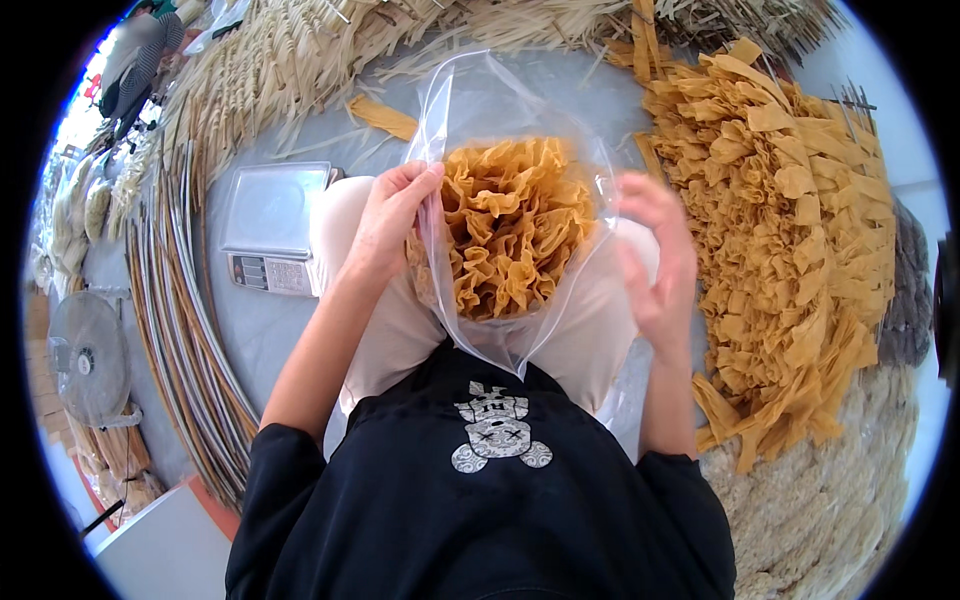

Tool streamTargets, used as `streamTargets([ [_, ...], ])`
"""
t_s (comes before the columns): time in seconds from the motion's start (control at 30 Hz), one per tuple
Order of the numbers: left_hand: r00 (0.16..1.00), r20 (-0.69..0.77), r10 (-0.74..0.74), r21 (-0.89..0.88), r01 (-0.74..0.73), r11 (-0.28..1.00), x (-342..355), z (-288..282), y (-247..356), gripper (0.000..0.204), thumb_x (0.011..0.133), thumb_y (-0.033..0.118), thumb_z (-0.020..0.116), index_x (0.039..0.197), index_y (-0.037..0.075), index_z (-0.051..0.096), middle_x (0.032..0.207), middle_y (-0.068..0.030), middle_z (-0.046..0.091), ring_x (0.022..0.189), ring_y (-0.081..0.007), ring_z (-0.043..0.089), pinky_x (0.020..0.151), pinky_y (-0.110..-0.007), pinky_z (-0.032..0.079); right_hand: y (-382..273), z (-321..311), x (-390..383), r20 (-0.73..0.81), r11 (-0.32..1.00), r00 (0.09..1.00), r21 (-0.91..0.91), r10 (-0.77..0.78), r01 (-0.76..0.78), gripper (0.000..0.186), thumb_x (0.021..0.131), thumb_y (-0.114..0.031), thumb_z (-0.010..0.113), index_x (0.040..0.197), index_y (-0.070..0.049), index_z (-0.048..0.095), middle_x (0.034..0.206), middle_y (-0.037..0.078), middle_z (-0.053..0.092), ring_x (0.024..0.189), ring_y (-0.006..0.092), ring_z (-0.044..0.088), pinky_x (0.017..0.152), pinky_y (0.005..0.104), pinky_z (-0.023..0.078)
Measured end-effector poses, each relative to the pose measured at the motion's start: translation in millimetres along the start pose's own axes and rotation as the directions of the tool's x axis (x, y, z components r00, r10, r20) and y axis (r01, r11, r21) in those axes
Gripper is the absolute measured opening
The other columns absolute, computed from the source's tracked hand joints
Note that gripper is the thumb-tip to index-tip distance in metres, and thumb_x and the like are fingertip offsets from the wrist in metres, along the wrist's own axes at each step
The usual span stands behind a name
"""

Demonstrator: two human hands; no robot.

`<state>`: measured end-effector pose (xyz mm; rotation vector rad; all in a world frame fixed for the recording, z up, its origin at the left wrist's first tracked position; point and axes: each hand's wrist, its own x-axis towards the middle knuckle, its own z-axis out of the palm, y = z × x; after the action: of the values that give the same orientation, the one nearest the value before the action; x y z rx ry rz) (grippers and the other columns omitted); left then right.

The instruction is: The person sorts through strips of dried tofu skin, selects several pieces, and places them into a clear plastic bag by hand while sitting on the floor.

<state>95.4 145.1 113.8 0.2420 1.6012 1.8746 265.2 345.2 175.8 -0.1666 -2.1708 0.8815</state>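
A clear plastic bag stands open between my knees, its mouth facing up. Crinkled orange-brown sheets, thin and ruffled, are packed inside it. My left hand pinches the left side of the bag's rim between thumb and fingers. Just beyond the bag's right edge is my right hand, slightly blurred, its thumb apart from the curved fingers and nothing seen in it. One loose orange strip lies on the floor past the bag.
On the right is a big heap of the same orange strips, with pale ruffled material nearer. A digital scale sits left of my knee. Long thin rods, a fan and pale strips lie farther out. Another person is far left.
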Motion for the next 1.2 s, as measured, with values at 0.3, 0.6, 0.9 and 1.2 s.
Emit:
streamTargets([
  [0.3, 0.999, -0.042, 0.01, 0.024, -0.009, 1.0, -12.0, -7.1, 13.6, 0.028, 0.091, 0.025, 0.053, 0.068, 0.011, 0.051, 0.053, 0.0008, 0.051, 0.042, -0.0075, 0.045, 0.043, -0.02, 0.032, -9.6, 24.3, -43.3, 0.816, 0.939, 0.57, -0.118, -0.094, 0.324, 0.04, 0.085, -0.016, 0.054, 0.12, 0.002, 0.051, 0.128, 0.013, 0.05, 0.121, 0.0288, 0.044, 0.106, 0.0468, 0.026],
  [0.6, 0.996, -0.092, 0.019, -0.025, -0.021, 0.999, -8.1, -10.0, 12.3, 0.025, 0.09, 0.024, 0.055, 0.069, 0.012, 0.051, 0.055, 0.0031, 0.051, 0.045, -0.0062, 0.045, 0.044, -0.02, 0.031, 5.1, 33.1, -67.3, 0.755, 0.983, 0.651, -0.044, -0.083, 0.177, 0.037, 0.08, -0.007, 0.055, 0.115, 0.004, 0.054, 0.125, 0.015, 0.051, 0.115, 0.0306, 0.048, 0.1, 0.0385, 0.037],
  [0.9, 0.989, -0.145, 0.02, -0.112, -0.036, 0.993, 4.5, -15.5, 9.0, 0.022, 0.088, 0.021, 0.058, 0.07, 0.012, 0.05, 0.055, 0.003, 0.049, 0.046, -0.0073, 0.045, 0.044, -0.022, 0.033, -6.0, 8.7, -31.7, 0.78, 0.988, 0.618, 0.15, -0.1, -0.029, 0.027, 0.084, -0.015, 0.057, 0.108, -0.002, 0.06, 0.12, 0.011, 0.057, 0.118, 0.028, 0.049, 0.109, 0.0486, 0.02],
  [1.2, 0.976, -0.162, 0.144, -0.102, -0.162, 0.982, 25.1, -16.9, 14.1, 0.025, 0.091, 0.022, 0.052, 0.068, 0.012, 0.049, 0.052, 0.0017, 0.049, 0.042, -0.0075, 0.044, 0.04, -0.021, 0.031, -29.9, 24.0, -11.7, 0.787, 0.914, 0.477, 0.392, -0.391, 0.103, 0.005, 0.076, -0.004, 0.06, 0.08, -0.007, 0.06, 0.078, 0.005, 0.055, 0.088, 0.025, 0.056, 0.106, 0.0475, 0.027],
])
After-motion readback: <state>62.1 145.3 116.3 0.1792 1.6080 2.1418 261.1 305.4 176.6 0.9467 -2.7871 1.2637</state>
